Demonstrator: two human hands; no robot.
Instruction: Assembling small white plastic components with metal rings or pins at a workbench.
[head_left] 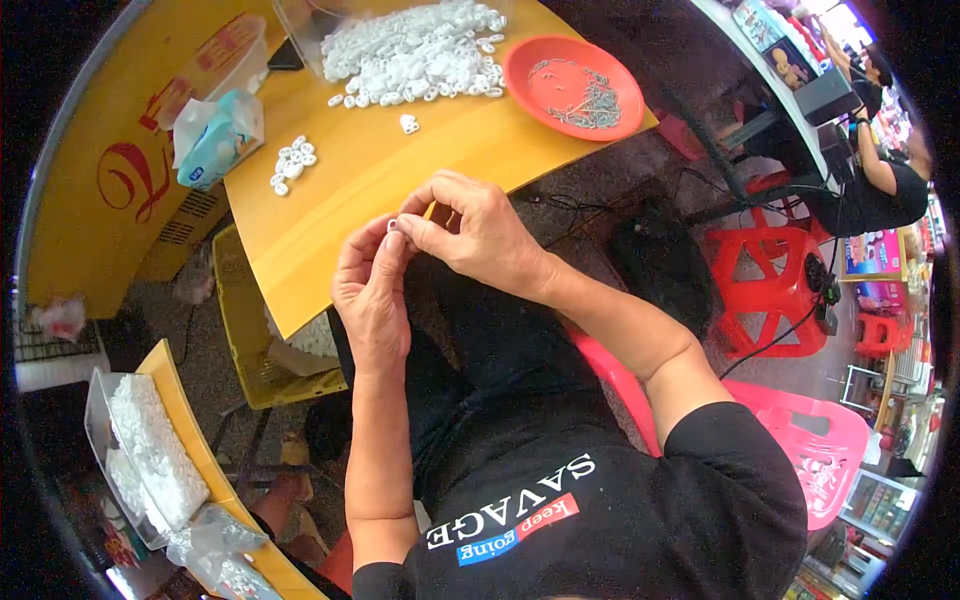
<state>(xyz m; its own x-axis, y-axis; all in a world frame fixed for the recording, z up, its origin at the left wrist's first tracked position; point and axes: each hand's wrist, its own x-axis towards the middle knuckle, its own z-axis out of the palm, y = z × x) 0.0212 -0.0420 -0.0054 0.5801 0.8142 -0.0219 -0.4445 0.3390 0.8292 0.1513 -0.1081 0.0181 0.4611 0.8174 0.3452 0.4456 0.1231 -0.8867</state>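
My left hand and my right hand meet over the near edge of the yellow table. Thumbs and fingertips of both are closed round a small white piece with a dark spot; most of it is hidden by the fingers. Just beyond my hands lies a lone white plastic piece. A small group of white oval pieces with holes rests to the left, and a large heap of similar pieces covers the far side. At the far right a red plate holds many small metal pieces.
A blue tissue pack stands at the table's left. Below sits a yellow crate. A clear bin of white pieces is at lower left. Red stools and a person in black are to the right.
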